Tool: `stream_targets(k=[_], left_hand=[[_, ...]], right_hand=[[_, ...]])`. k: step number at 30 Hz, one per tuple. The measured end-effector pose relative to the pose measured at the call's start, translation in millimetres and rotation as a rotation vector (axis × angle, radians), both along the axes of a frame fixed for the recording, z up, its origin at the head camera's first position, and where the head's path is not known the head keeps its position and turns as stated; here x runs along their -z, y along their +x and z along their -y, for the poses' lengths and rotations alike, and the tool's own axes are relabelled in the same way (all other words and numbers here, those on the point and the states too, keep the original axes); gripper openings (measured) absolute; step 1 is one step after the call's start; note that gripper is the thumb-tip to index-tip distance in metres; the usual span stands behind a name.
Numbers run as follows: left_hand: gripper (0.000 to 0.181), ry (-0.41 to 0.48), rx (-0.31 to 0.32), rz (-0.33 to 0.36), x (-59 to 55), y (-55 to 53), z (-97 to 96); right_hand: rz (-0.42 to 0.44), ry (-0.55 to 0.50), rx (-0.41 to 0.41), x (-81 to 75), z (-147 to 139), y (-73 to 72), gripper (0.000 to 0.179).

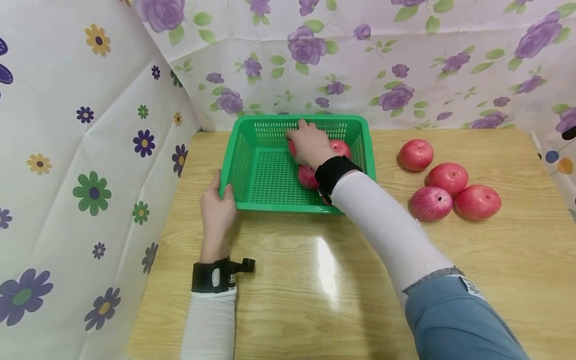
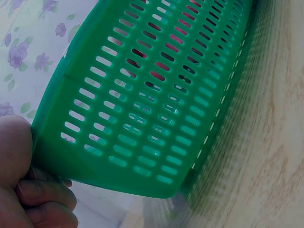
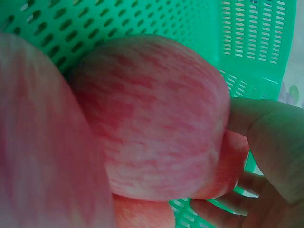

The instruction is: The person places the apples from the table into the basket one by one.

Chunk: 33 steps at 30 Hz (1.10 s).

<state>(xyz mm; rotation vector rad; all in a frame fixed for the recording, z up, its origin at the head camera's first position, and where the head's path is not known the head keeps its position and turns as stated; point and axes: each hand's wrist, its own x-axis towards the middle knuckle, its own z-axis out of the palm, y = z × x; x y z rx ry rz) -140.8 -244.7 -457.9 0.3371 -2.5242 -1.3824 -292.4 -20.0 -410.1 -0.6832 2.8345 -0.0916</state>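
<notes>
With twelve o'clock toward the flowered cloth [image 1: 360, 85], the wooden table [image 1: 279, 300] offers its widest open stretch at six. The green basket [image 1: 272, 175] stands near the far edge, with bare floor toward nine: usable room for spreading fruit. The left hand [image 1: 218, 205] grips the rim at eight; a light, firm hold there should stop sliding. The right hand [image 1: 310, 142] appears curled around the held apple [image 1: 292, 148], just off the basket's centre toward twelve. Setting that fruit down before loosening the fingers would spare bruises. Neighbouring apples [image 1: 308, 177] crowd from two to five, so lifting straight up before crossing the rim looks safest. Four loose apples [image 1: 431, 203] lie outside, around three.
</notes>
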Motion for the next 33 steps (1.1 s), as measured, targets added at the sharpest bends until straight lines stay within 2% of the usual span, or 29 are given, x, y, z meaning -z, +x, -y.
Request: stream_targets(k=[13,23,33], left_hand=[[0.053,-0.002,0.004,-0.014,1.8,-0.4,0.5],[0.053,0.006,0.003,-0.008,3.5,-0.6,2.4],[0.052,0.006,0.004,-0.012,2.7,-0.2,1.2]], right_hand=[[0.000,0.043,0.056,12.9,6,-0.2,0.058],[0.044,0.063,0.053,5.7,3,1.7,0.070],[0.039,0.058,0.051,4.0,-1,-1.7,0.070]])
